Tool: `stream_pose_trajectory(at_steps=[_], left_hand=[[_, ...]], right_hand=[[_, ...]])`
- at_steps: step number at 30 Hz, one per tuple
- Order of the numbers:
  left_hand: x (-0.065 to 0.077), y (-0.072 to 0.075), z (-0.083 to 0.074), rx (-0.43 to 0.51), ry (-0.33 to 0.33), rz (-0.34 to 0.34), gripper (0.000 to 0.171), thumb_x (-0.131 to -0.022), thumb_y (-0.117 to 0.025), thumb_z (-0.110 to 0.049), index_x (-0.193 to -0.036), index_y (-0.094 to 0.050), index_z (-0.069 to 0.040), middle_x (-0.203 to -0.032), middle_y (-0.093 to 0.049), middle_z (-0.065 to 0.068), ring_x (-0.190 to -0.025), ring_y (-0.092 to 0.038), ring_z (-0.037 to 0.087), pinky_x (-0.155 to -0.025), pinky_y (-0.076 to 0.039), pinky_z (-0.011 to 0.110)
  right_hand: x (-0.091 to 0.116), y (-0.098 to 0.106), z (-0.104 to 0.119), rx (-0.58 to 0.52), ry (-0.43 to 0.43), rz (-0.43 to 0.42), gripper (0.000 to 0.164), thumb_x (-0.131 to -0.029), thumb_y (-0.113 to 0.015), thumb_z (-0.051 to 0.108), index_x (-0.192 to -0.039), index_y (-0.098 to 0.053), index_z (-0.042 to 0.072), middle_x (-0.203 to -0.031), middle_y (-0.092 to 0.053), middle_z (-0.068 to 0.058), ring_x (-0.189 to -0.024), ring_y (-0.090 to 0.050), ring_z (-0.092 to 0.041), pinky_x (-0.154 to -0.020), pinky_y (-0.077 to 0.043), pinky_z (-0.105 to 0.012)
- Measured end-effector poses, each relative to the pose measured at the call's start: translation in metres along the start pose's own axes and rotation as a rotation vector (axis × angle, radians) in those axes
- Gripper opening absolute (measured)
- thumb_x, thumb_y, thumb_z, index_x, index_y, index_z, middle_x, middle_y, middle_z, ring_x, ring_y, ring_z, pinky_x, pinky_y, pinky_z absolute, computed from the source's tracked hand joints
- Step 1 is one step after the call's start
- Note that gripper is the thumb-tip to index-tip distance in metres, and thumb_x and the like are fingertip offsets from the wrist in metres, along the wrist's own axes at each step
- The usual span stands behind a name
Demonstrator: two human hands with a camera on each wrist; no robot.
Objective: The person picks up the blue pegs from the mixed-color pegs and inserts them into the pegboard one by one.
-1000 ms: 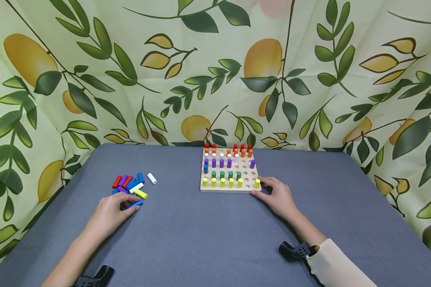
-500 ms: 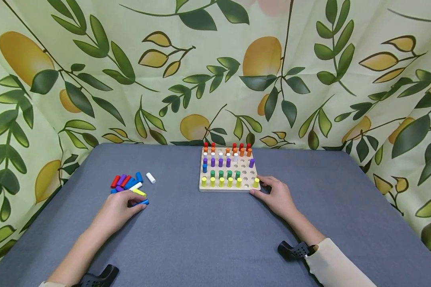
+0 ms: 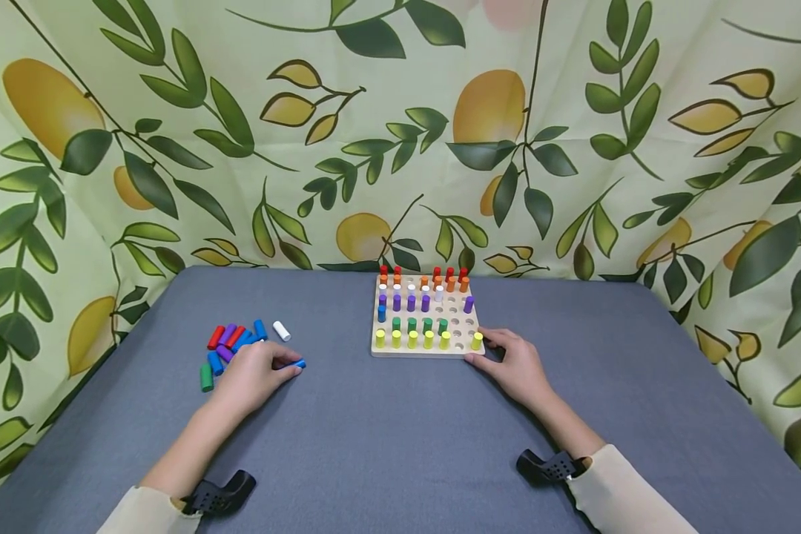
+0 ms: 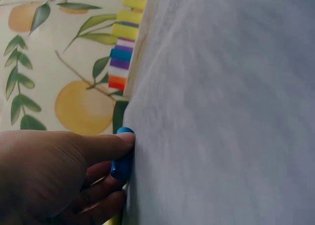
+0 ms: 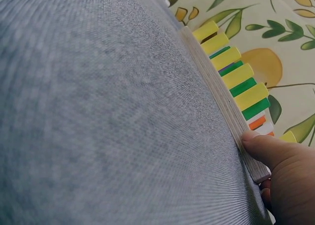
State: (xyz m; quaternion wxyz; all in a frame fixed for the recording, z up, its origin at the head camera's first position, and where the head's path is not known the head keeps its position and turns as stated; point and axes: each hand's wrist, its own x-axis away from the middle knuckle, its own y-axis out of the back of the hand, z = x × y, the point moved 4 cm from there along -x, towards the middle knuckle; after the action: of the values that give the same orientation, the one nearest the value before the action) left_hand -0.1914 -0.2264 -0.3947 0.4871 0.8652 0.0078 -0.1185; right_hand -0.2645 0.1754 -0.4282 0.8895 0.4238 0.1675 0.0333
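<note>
My left hand [image 3: 256,377] pinches a blue peg [image 3: 299,363] between thumb and fingers, to the right of a loose pile of pegs. In the left wrist view the blue peg [image 4: 123,167] sticks out beneath the thumb tip. The wooden pegboard [image 3: 434,354] lies at the back middle of the table, with rows of yellow, green, blue, purple, white, orange and red pegs standing in it. Several holes toward its right side are bare. My right hand [image 3: 517,371] holds the board's front right corner, with the thumb on its front edge [image 5: 221,97].
Loose pegs lie on the left of the grey tablecloth [image 3: 400,437], among them a green peg [image 3: 206,377], a red peg [image 3: 216,337] and a white peg [image 3: 282,331]. My left hand covers part of the pile. A leaf-patterned curtain [image 3: 400,170] hangs behind the table.
My left hand has moved right, away from the pile, with the blue peg in its fingers. A green peg now shows at the pile's near side. The right hand stays on the board.
</note>
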Motion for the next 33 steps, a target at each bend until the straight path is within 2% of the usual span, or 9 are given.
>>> stream_pose_trajectory(at_steps=[5,13,17,25,33], left_hand=[[-0.015,-0.01,-0.009,0.011,0.013,0.014,0.015,-0.089,-0.077,-0.014,-0.102,-0.081,-0.008,-0.097,-0.079,0.008,-0.091,-0.073,0.024,-0.077,-0.058,0.044],[-0.04,-0.026,-0.022,0.0,0.018,0.01,0.015,-0.09,-0.076,-0.016,-0.101,-0.08,-0.008,-0.093,-0.078,0.007,-0.085,-0.071,0.02,-0.073,-0.055,0.04],[-0.053,-0.033,-0.03,0.012,0.045,0.023,0.016,-0.09,-0.076,-0.018,-0.102,-0.08,-0.008,-0.091,-0.078,0.005,-0.082,-0.068,0.017,-0.072,-0.053,0.037],[-0.075,-0.048,-0.043,0.019,0.111,0.056,0.015,-0.09,-0.078,-0.02,-0.1,-0.081,-0.01,-0.089,-0.077,0.004,-0.081,-0.067,0.016,-0.072,-0.052,0.036],[-0.097,-0.057,-0.053,-0.012,0.137,0.043,0.014,-0.089,-0.079,-0.02,-0.098,-0.08,-0.01,-0.087,-0.075,0.004,-0.081,-0.065,0.018,-0.075,-0.052,0.038]], right_hand=[[0.0,-0.001,0.0,-0.003,-0.006,-0.002,0.059,-0.086,-0.081,0.032,-0.135,-0.064,0.004,-0.127,-0.069,-0.019,-0.109,-0.065,-0.031,-0.091,-0.052,-0.051],[-0.001,0.0,0.0,-0.002,-0.002,-0.007,0.059,-0.085,-0.082,0.031,-0.134,-0.065,0.003,-0.125,-0.069,-0.019,-0.104,-0.065,-0.028,-0.088,-0.051,-0.047],[0.0,0.0,0.0,-0.003,0.0,-0.01,0.059,-0.085,-0.082,0.031,-0.134,-0.065,0.003,-0.123,-0.07,-0.018,-0.102,-0.064,-0.028,-0.086,-0.051,-0.045],[0.001,0.0,-0.002,-0.005,-0.011,-0.002,0.059,-0.086,-0.081,0.032,-0.135,-0.064,0.003,-0.125,-0.069,-0.019,-0.106,-0.065,-0.03,-0.089,-0.052,-0.05],[-0.001,-0.001,-0.001,-0.001,-0.007,0.001,0.059,-0.085,-0.082,0.033,-0.135,-0.065,0.005,-0.125,-0.069,-0.018,-0.105,-0.065,-0.028,-0.087,-0.051,-0.047]])
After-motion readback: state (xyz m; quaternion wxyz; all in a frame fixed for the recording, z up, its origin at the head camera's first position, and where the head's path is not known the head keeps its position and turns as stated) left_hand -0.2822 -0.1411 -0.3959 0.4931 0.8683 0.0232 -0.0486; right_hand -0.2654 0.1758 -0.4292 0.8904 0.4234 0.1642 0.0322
